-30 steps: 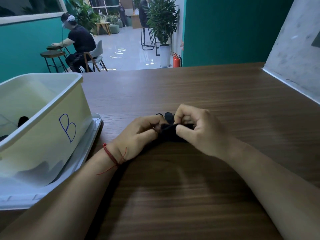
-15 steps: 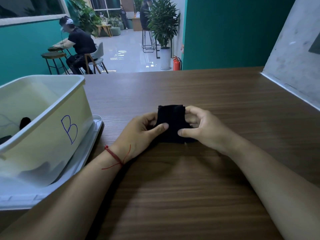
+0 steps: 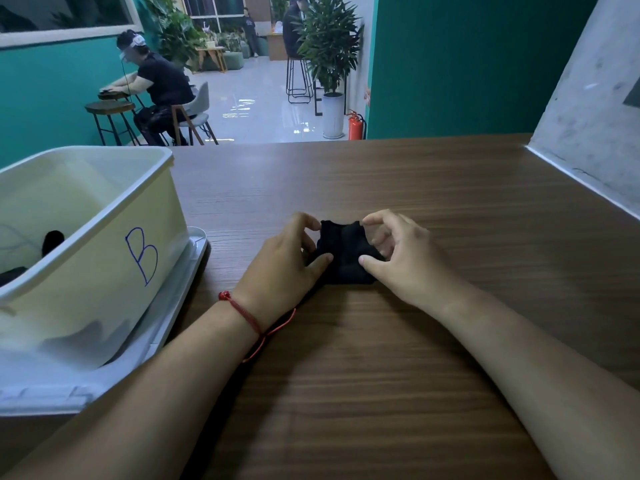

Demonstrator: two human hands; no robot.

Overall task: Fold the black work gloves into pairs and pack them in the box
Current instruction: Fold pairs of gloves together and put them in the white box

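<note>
Near the middle of the desk, a little towards its left side: one small bundle of black gloves, lying flat on the wood between both hands. On the left wrist, a red string bracelet.

Left hand: pinching the bundle's left side, thumb pressed on the near part, forefinger curled over the far left corner. Right hand: much the same on the other side, thumb on the near right part, forefinger tip at the far right corner, other fingers loosely bent behind.

Bundle close to square, so only a slight long axis, running from the desk's near edge towards its far edge. Far end wider and rumpled, near end narrower. Cuff end or finger end: cannot tell.

At the left edge of the desk, well apart from the hands, a pale box marked B, standing on its lid. Inside, some dark things, probably gloves already packed; how many, impossible to say.

By the look of it, partway through: this pair folded or nearly so, not yet in the box.
</note>
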